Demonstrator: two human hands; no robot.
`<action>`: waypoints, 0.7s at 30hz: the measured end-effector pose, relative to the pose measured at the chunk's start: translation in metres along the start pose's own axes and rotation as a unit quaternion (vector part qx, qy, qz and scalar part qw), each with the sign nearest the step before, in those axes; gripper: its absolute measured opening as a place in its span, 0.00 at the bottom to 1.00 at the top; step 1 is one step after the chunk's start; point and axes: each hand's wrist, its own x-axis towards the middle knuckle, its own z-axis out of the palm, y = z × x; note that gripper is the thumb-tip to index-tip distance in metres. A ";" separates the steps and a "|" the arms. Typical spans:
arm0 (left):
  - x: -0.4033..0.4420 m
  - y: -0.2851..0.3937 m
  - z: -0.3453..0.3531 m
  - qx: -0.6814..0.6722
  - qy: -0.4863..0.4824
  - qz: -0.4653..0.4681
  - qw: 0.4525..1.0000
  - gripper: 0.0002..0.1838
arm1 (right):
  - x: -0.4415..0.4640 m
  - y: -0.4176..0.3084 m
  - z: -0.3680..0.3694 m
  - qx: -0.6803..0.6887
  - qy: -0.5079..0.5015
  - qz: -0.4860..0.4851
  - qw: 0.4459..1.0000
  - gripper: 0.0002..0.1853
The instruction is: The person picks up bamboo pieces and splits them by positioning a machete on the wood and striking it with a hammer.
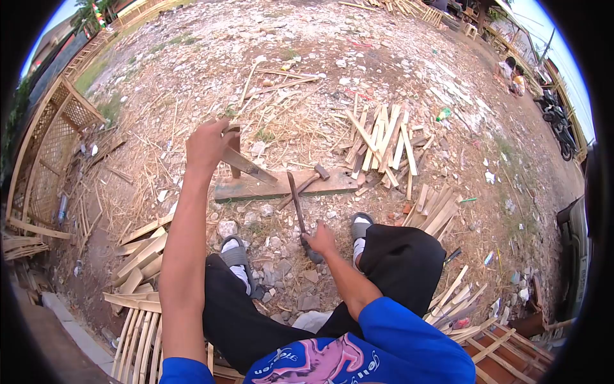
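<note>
My left hand [206,147] is closed around the upper end of a short flat bamboo piece [252,169], which slants down to the right onto a wooden plank [339,184]. Right beside that hand a brown upright stake [235,168] rises at the plank's left part. In my right hand [322,239] is a long-bladed knife [296,200], its narrow dark blade pointing away from me and crossing the plank's near edge. A hammer [321,171] lies across the plank, its handle passing under or beside the blade; I cannot tell which.
Split bamboo slats [387,142] lie heaped beyond the plank, with more slats [144,262] at left. A lattice panel [48,150] leans at far left. Stones and straw cover the ground around my sandals [235,256]. Two people [511,77] sit near a parked motorcycle [558,125].
</note>
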 end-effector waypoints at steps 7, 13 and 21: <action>0.010 0.034 -0.050 -0.086 0.013 0.099 0.991 0.12 | 0.052 -0.151 -0.107 0.173 0.111 -0.262 0.943 0.57; 0.009 0.061 -0.105 -0.220 -0.011 0.144 0.965 0.11 | 0.041 -0.207 -0.165 0.257 -0.131 -0.304 0.908 0.59; -0.001 0.062 -0.112 -0.220 -0.079 0.105 0.967 0.15 | 0.001 -0.204 -0.128 0.318 -0.268 -0.307 0.856 0.54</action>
